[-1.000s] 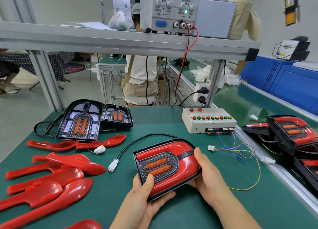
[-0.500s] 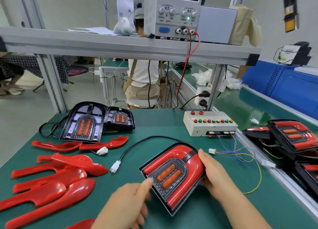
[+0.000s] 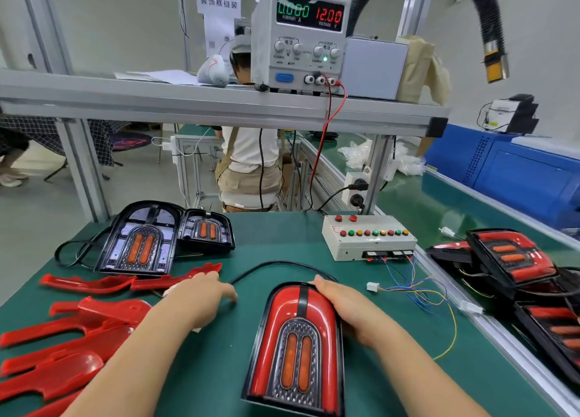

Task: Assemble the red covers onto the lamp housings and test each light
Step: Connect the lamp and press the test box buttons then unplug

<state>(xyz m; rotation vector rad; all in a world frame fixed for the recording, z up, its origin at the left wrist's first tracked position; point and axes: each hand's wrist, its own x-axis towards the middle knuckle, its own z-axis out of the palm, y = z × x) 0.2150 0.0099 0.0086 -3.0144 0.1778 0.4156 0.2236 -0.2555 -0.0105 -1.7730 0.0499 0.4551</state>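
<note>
Red gloss on black: the assembled red-covered lamp (image 3: 298, 347) lies flat on the green counter (image 3: 219, 369), dead centre, with its rounded end pointing away. The right hand (image 3: 345, 313) hugs the lamp's right flank, fingers curled over the rounded top edge, gripping it. The left hand (image 3: 201, 297) is out to the left of the lamp, palm down, fingers stretched fairly straight toward the thin black cable (image 3: 282, 263) that arcs off the lamp's far end. Blur hides whether the fingertips touch it.

Loose red plastic covers (image 3: 62, 376) pile up at the near left. Behind them sit a large bare black housing (image 3: 138, 241) and, touching its right side, a smaller bare black housing (image 3: 205, 231), both with orange strips showing. Far right on the counter stands a white button box (image 3: 361, 248). Thin coloured wires trail from it to a small white plug (image 3: 372, 287) lying just right of the right hand. Up on the shelf, the grey power supply (image 3: 301, 40) reads 0.00 and 12.00. Finished red lamps (image 3: 508, 256) are stacked on the belt at right.
</note>
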